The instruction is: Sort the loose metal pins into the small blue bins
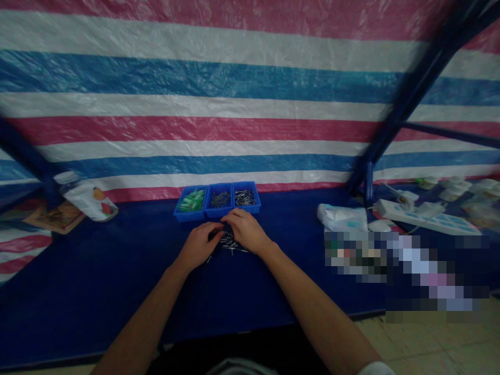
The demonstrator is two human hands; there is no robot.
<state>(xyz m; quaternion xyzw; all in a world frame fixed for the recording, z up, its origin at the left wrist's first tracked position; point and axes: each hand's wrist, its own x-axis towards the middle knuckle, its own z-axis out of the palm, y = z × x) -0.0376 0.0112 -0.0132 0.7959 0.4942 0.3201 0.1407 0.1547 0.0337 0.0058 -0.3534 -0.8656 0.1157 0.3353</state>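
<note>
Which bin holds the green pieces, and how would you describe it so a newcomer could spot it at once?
On the dark blue table cover, below the striped tarpaulin, three blue plastic bins stand side by side. The one you want is the leftmost bin: it alone holds green pieces, while its two neighbours hold dark metal fasteners.

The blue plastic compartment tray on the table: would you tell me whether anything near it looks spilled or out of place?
Yes: a scattered heap of metal pins lies loose on the dark blue table cover below the blue tray, under the left hand and right hand. It looks odd because similar pins sit in the tray.
</note>
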